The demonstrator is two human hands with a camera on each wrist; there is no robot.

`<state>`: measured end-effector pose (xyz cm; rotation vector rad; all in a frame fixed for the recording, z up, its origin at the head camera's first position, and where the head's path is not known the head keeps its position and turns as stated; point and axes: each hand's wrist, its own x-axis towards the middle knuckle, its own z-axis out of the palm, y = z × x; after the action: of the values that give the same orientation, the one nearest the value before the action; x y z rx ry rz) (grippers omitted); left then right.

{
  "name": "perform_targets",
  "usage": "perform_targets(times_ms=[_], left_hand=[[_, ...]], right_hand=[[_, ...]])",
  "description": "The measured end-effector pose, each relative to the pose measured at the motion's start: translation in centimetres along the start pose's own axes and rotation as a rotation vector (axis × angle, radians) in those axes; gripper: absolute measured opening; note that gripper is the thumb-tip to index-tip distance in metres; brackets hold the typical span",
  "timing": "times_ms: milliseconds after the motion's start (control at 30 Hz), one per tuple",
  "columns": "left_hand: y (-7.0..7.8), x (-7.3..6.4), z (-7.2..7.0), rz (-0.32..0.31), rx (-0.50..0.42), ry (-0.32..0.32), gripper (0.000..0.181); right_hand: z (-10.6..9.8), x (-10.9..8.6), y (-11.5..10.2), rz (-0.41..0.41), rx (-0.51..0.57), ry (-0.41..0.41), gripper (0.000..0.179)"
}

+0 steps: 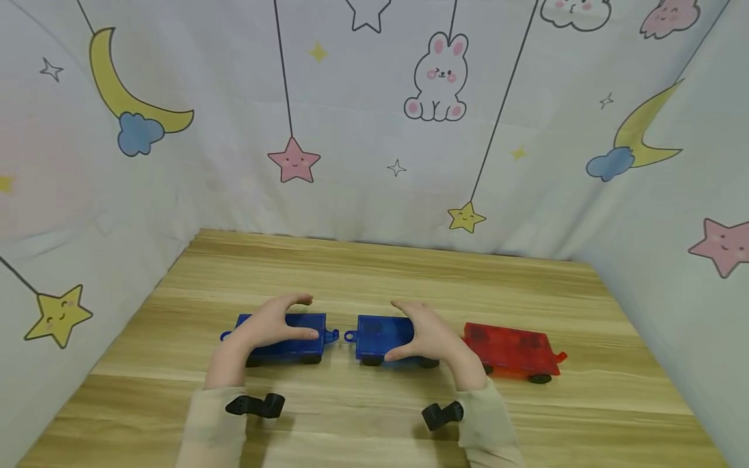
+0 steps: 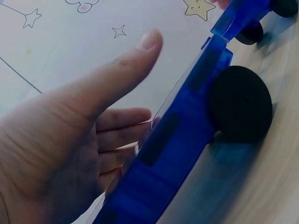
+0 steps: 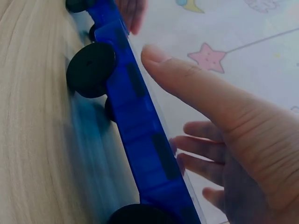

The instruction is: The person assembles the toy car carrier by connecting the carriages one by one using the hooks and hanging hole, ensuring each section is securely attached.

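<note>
Two translucent blue toy wagons with black wheels stand in line on the wooden table. Over the left blue wagon (image 1: 287,351) is my left hand (image 1: 266,326), thumb and fingers spread apart. My right hand (image 1: 432,337) is likewise spread over the right blue wagon (image 1: 377,335). In the left wrist view, the left thumb is apart from the wagon side (image 2: 163,144), and the fingers lie beyond its top edge. The right wrist view shows the right thumb beside the other wagon's top edge. Between the wagons, a hook (image 1: 332,336) faces a ring (image 1: 350,336) across a small gap.
A translucent red wagon (image 1: 509,351) stands to the right of my right hand, its hook (image 1: 560,357) pointing right. White cloth (image 1: 363,201) printed with stars, moons and a rabbit surrounds the wooden table (image 1: 363,416) at the back and both sides.
</note>
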<state>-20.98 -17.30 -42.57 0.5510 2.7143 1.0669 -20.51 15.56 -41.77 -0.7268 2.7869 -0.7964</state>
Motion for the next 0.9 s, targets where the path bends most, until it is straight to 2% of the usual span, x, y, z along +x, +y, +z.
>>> perform_targets(times_ms=[133,300,567,900], left_hand=[[-0.11,-0.21,-0.17,0.027,-0.026,-0.041,0.091],[0.01,-0.36,-0.52,0.053,-0.002,-0.073,0.095],[0.15,-0.33,-0.60,0.022,0.053,-0.124,0.094],[0.39,-0.34,-0.55,-0.013,0.090,-0.121,0.089]], right_hand=[[0.26,0.06,-0.10,-0.012,-0.003,-0.048,0.100],[0.47,0.15,-0.29,0.000,0.018,-0.088,0.096],[0.55,0.12,-0.57,0.026,-0.015,-0.075,0.090],[0.54,0.21,-0.56,0.030,-0.029,-0.076,0.088]])
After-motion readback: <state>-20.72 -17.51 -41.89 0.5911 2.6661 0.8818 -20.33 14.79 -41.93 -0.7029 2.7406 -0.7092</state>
